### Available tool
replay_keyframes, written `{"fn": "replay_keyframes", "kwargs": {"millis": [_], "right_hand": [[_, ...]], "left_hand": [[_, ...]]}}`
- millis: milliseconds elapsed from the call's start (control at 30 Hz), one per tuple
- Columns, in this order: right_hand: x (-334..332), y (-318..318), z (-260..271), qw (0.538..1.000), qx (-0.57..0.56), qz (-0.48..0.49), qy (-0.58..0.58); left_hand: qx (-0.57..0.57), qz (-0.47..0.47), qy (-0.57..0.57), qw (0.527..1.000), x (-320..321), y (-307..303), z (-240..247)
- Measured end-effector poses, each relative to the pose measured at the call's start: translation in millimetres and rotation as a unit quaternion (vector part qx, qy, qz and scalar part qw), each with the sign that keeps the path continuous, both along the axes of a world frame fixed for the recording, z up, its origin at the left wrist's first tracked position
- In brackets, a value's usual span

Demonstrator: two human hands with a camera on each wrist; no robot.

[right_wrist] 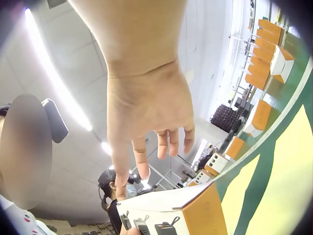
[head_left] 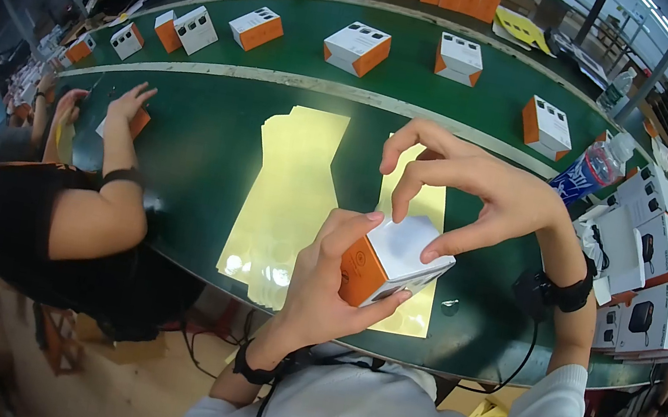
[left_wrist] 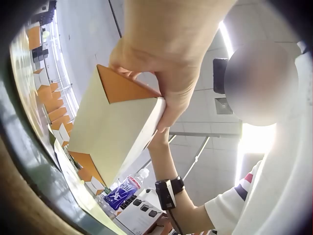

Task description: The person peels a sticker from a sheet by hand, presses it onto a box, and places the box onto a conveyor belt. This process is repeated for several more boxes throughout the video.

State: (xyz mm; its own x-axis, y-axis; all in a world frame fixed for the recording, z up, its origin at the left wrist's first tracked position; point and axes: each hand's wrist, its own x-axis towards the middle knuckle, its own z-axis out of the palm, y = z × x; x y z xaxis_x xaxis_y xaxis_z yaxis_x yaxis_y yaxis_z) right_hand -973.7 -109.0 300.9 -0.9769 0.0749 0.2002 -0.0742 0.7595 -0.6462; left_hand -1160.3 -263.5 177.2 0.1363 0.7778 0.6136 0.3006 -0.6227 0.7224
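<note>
In the head view my left hand (head_left: 321,286) grips a small white-and-orange carton (head_left: 368,269) from the left and below, tilted above the table's front edge. A pale top face of the carton points up. My right hand (head_left: 479,184) arches over it, thumb tip at the right edge of that face and index fingertip close to its far edge; the other fingers stand loosely bent above. In the right wrist view its thumb meets a corner of the carton (right_wrist: 203,210), printed with small dark devices. The left wrist view shows the carton's plain side (left_wrist: 110,125) under my left hand (left_wrist: 166,68).
Shiny yellow sheets (head_left: 288,192) lie left of the carton, and another yellow sheet (head_left: 414,310) lies beneath it. Several similar cartons (head_left: 356,47) line the green strip behind. A blue-labelled bottle (head_left: 592,168) and stacked cartons (head_left: 656,315) stand at right. Another person (head_left: 77,210) works at left.
</note>
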Motion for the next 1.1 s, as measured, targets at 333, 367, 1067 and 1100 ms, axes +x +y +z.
{"fn": "replay_keyframes", "kwargs": {"millis": [333, 367, 1067, 1100], "right_hand": [[-36.0, -7.8, -0.8, 0.998, 0.028, -0.031, 0.048], [-41.7, -6.8, -2.1, 0.997, 0.037, -0.038, 0.064], [-110.8, -58.9, -16.6, 0.953, -0.225, -0.201, 0.032], [-111.1, -61.2, -16.0, 0.952, -0.229, -0.201, 0.02]], "left_hand": [[-0.083, -0.021, -0.071, 0.994, -29.8, -3.6, -0.8], [-0.088, -0.027, -0.077, 0.993, -34.4, -4.1, 2.3], [-0.157, 0.0, -0.225, 0.962, -120.6, 3.4, -6.7], [-0.147, 0.002, -0.223, 0.964, -122.2, 3.3, -7.9]]}}
